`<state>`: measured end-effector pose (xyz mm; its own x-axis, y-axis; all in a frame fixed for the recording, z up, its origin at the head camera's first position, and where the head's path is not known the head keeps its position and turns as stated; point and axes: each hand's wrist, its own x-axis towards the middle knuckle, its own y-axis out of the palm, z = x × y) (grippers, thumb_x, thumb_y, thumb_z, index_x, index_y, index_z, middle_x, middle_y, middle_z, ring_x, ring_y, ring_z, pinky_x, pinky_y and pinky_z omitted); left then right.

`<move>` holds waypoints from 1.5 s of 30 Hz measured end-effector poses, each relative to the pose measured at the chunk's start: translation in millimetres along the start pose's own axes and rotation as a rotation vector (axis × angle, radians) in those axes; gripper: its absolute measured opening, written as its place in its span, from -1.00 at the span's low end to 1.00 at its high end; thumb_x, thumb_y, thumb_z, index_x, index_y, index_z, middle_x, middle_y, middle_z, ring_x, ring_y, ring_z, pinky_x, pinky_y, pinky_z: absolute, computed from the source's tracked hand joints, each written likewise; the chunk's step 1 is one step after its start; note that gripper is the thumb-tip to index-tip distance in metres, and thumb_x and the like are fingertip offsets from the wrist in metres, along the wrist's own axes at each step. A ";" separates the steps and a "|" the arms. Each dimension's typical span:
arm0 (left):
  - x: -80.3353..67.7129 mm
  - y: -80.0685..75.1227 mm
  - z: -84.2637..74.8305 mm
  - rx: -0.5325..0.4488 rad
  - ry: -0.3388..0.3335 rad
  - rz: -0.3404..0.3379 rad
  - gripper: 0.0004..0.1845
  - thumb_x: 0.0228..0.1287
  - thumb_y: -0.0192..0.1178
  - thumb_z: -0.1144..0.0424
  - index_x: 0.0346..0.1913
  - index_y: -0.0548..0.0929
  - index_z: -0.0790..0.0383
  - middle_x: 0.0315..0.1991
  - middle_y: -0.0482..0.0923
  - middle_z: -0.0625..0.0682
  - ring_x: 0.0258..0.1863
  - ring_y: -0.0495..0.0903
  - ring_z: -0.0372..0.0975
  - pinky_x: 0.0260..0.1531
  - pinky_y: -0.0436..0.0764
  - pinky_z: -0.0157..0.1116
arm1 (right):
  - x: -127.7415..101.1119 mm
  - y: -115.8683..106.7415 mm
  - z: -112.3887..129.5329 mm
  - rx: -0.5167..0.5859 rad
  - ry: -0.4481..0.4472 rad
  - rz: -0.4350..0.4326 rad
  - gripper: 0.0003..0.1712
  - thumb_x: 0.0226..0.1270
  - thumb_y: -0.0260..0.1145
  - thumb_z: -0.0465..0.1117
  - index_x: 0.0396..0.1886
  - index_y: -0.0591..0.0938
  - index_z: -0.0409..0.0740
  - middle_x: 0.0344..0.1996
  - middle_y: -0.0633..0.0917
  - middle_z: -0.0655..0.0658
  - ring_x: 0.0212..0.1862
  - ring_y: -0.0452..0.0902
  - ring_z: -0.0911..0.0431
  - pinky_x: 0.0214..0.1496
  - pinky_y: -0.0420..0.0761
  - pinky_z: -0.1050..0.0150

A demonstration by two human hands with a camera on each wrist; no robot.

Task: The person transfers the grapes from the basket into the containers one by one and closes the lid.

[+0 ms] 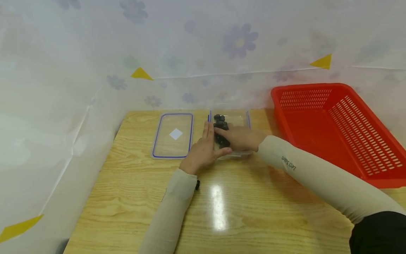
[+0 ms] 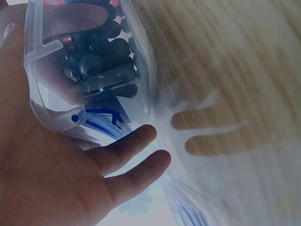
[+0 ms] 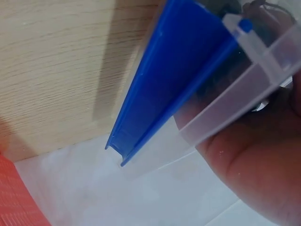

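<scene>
A clear plastic food container [image 1: 239, 121] with blue-edged side clips stands open on the table, dark grapes [image 1: 219, 123] along its left side. My left hand [image 1: 202, 150] is at the container's left front; in the left wrist view, two straight fingers [image 2: 134, 146] reach past its outer wall, with the thumb apart. From the right, my right hand [image 1: 242, 137] reaches inside, its digits curled about some dark grapes [image 2: 101, 61] seen through the clear wall. A blue clip flap [image 3: 164, 75] hangs beside that hand in the right wrist view, where the grapes are mostly hidden.
Left of the container, a clear lid [image 1: 168, 146] with a blue seal and a white paper diamond lies flat. A red slotted basket [image 1: 311, 130] stands on the right. Flowered white sheeting [image 1: 190, 46] hangs behind the wooden table [image 1: 241, 204].
</scene>
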<state>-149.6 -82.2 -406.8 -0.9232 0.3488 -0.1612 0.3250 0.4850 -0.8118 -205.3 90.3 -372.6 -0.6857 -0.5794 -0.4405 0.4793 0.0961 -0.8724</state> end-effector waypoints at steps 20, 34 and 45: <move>-0.5 -1.8 -6.6 0.035 -0.005 -0.014 0.26 0.30 0.05 -0.46 0.58 -0.47 0.25 0.56 -0.68 0.12 0.10 0.58 0.19 -0.06 0.63 0.02 | -21.5 -38.5 -13.5 0.115 -0.093 -0.140 -0.30 0.58 0.19 -0.10 0.59 0.23 -0.14 0.49 0.13 -0.53 0.47 0.10 -0.39 0.37 0.22 -0.34; -3.7 -6.0 -0.1 0.044 0.002 -0.059 0.24 0.31 0.15 -0.39 0.60 -0.45 0.18 0.59 -0.55 0.21 0.19 0.51 0.25 0.08 0.57 0.06 | -45.3 -71.1 -9.9 0.125 -0.137 -0.255 -0.41 0.57 0.18 -0.12 0.48 0.39 -0.26 0.38 0.43 -0.35 0.40 0.30 -0.26 0.43 0.23 -0.20; -14.5 -27.7 17.8 0.057 -0.009 -0.115 -0.04 0.44 0.09 -0.27 0.65 -0.10 0.09 0.62 -0.22 0.25 0.36 0.33 0.25 0.22 0.42 0.16 | -41.2 -62.8 -2.6 0.179 -0.122 -0.279 -0.41 0.58 0.15 -0.08 0.49 0.39 -0.20 0.42 0.41 -0.26 0.44 0.26 -0.19 0.45 0.21 -0.15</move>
<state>-148.8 -114.9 -392.0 -0.9556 0.2861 -0.0705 0.2052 0.4747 -0.8559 -208.6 110.2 -300.2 -0.7384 -0.6568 -0.1529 0.3791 -0.2167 -0.8996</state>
